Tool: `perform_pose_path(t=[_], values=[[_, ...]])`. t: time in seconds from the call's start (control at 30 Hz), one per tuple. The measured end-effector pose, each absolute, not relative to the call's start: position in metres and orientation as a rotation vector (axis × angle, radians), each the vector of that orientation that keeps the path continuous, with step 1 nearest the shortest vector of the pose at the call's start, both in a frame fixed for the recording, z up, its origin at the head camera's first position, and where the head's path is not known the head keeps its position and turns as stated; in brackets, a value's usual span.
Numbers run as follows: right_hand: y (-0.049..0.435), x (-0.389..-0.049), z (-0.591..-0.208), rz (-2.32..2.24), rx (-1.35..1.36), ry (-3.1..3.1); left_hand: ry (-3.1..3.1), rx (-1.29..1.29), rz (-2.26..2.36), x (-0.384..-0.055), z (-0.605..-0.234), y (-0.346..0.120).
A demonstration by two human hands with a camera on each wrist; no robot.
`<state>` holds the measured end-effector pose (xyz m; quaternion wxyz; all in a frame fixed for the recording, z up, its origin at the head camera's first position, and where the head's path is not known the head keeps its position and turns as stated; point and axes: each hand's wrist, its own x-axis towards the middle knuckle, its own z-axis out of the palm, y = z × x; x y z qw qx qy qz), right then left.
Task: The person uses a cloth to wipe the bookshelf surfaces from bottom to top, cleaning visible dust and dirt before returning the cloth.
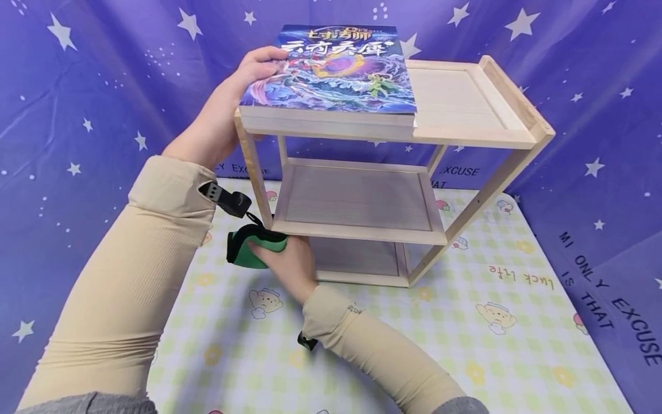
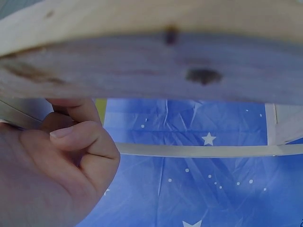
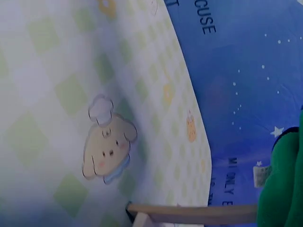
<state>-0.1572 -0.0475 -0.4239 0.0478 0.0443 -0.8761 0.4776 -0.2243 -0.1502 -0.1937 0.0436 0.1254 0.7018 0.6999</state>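
Note:
A three-tier wooden shelf [image 1: 357, 231] stands on the table, a thick book [image 1: 336, 69] with a colourful illustrated cover lying on the left of its top tier. My left hand [image 1: 227, 103] grips the left end of the top tier, its upper fingers by the book's edge. In the left wrist view, curled fingers [image 2: 90, 146] show below the wooden end piece [image 2: 142, 66]. Low at the shelf's left post, my right hand [image 1: 292, 264] holds a folded green cloth [image 1: 248, 253] with a black edge. Part of that cloth [image 3: 284, 184] shows in the right wrist view; the right hand is hidden there.
A checked tablecloth [image 1: 393, 351] with cartoon prints covers the table. Blue star-patterned fabric [image 1: 129, 75] hangs behind and at both sides. Black straps [image 1: 233, 202] hang from the sleeve cuffs, the left one close to the shelf's post.

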Motion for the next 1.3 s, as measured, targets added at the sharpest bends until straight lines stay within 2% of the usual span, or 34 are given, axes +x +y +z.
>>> perform_pose_path(t=[0.27, 0.7, 1.3], values=[[-0.049, -0.162, -0.427, 1.319, 0.157, -2.707, 2.181, 0.437, 2.116, -0.226, -0.196, -0.150], [-0.048, -0.162, -0.428, 1.330, 0.164, -2.718, 2.180, 0.424, 2.114, -0.226, -0.196, -0.150], [-0.046, -0.167, -0.449, 1.333, 0.211, -2.788, 2.151, 0.420, 2.138, -0.225, -0.196, -0.149]])
